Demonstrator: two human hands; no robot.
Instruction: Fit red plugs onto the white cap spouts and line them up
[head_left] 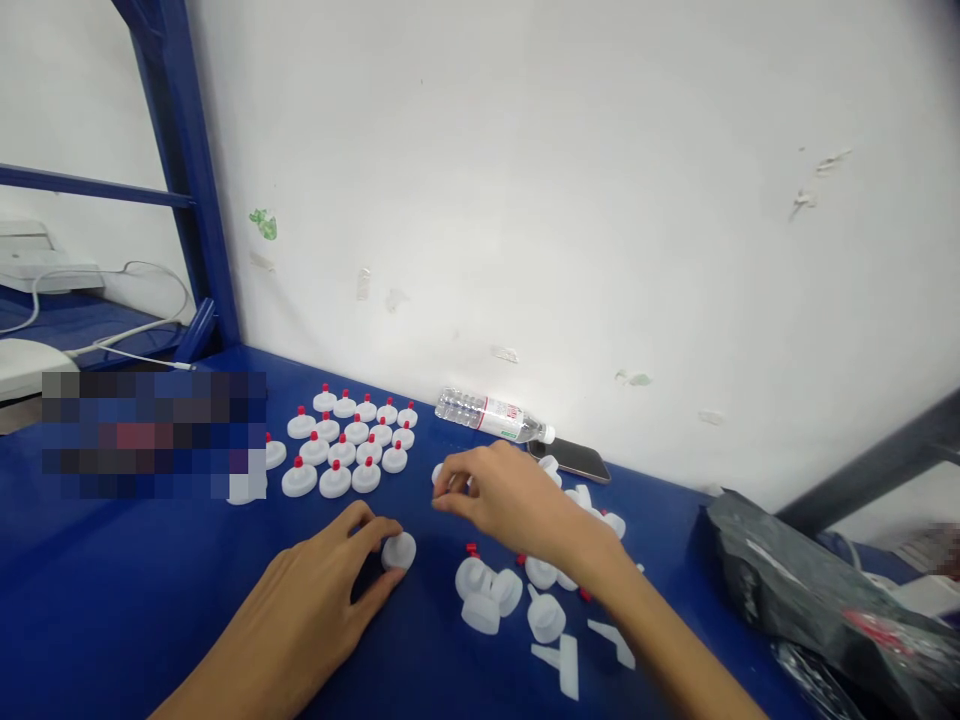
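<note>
Your left hand has its thumb and index finger closed on a white cap, one on either side, just above or on the blue table (its round face shows, though you cannot tell whether it touches the surface). Your right hand reaches in from the other side, thumb and fingers bunched together; a white piece shows just behind the fingertips, and whether they grip it cannot be told.

Beyond your left hand, the red-tipped caps stand upright in close rows, tips up. Below your right wrist lie the loose caps, piled and turned various ways, some touching. Nearer to you, a spouted piece lies on its side, its thin spout pointing left.

Past your right hand, a clear bottle lies along the foot of the white wall, its capped end beside a dark phone. Farther right sits a dark plastic bag; on your far left rises a blue post, with a white cable beyond it.
</note>
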